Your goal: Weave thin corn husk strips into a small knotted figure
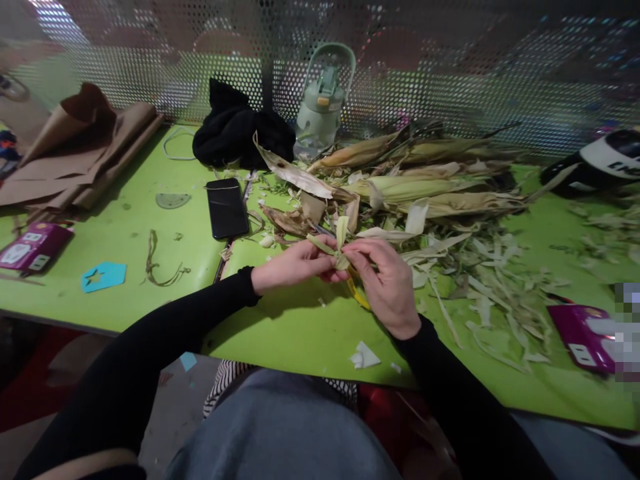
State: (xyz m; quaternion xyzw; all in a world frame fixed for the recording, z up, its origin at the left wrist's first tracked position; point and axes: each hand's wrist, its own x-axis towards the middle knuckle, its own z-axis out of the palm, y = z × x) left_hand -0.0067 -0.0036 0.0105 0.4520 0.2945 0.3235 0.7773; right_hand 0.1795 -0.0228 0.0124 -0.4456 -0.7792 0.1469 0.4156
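Note:
Both of my hands meet over the front middle of the green table [300,327]. Pale green corn husk strips [342,230] are pinched between them, some sticking up and some out to the left. My left hand [300,261] is closed on the strips from the left. From the right, my right hand [384,280] pinches the same strips between thumb and fingers. A yellow curved thing [359,293] shows beneath my right hand; whether it is held I cannot tell. Just beyond my hands lies a heap of dry corn husks [415,193].
A black phone [227,208] lies left of the husks. Behind stand a pale green bottle [323,110] and a black cloth bundle [240,130]. Brown paper [75,150] fills the far left. Husk scraps [500,293] spread rightward, near a purple box [583,337] and a black bottle [590,163].

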